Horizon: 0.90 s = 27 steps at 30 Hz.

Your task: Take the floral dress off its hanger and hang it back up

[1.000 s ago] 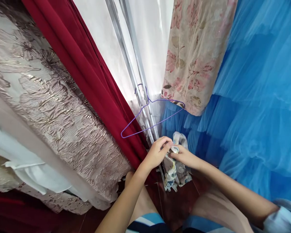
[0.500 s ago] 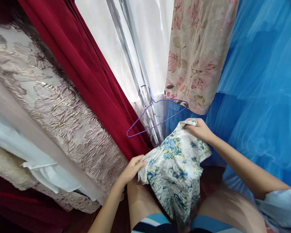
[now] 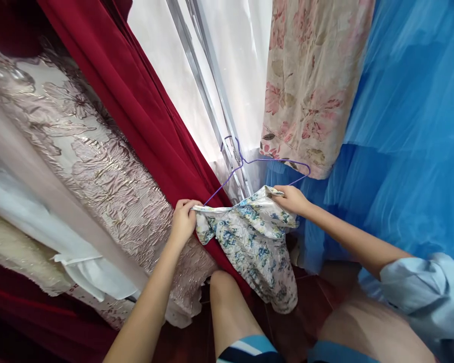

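A white garment with blue and yellow flowers hangs stretched between my two hands, its lower end falling toward the floor. My left hand pinches its upper left edge. At the upper right corner, the fingers of my right hand are closed on the fabric. Just behind the top edge is a purple wire hanger, its hook up by the metal poles. The garment's upper edge covers part of the hanger's lower bar, and the left end of the hanger lies close to my left hand.
Silvery metal poles run down the middle before white cloth. On the left hang a dark red cloth and a pink brocade garment. A beige floral garment and blue tulle hang on the right. Dark tiles cover the floor.
Both hands have moved the garment up and left toward the hanger, with the left hand rising most. Its top edge is now pulled wider and overlaps the hanger's lower bar.
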Tool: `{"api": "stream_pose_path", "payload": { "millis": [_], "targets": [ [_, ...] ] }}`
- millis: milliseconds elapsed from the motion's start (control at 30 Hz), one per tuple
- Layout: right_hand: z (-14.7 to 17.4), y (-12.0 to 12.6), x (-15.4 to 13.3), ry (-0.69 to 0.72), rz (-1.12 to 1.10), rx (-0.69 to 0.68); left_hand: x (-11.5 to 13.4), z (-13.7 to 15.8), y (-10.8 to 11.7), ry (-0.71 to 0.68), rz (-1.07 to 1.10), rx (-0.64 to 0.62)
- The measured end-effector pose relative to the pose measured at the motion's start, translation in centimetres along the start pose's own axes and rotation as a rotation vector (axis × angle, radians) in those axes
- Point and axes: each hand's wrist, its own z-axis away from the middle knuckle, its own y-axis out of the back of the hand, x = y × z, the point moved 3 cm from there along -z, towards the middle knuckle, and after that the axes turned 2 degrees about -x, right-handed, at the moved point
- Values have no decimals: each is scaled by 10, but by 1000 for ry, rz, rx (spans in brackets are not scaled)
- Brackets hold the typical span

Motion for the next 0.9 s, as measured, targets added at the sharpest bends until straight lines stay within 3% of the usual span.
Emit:
{"api": "stream_pose_path", "payload": {
  "millis": [200, 300, 400, 500, 600, 667, 800, 900],
  "targets": [
    [21, 0, -11, 18, -102, -42, 40, -37, -13, -10, 127, 46],
    [28, 5, -11, 29, -183, -50, 35, -40, -22, 70, 101, 116],
    [31, 4, -12, 47, -287, -64, 25, -34, -33, 188, 119, 70],
    [33, -1, -18, 59, -364, -53, 28, -27, -41, 205, 160, 13],
    [38, 3, -22, 82, -402, -24, 38, -21, -37, 196, 121, 57],
    [46, 17, -17, 86, -367, 69, 42, -19, -32, 186, 97, 93],
    [59, 60, 9, 38, -210, 413, 45, -18, -28, 130, 135, 107],
    [49, 88, 26, 88, -31, 595, 47, -18, -31, 109, 203, 80]
  ]
}}
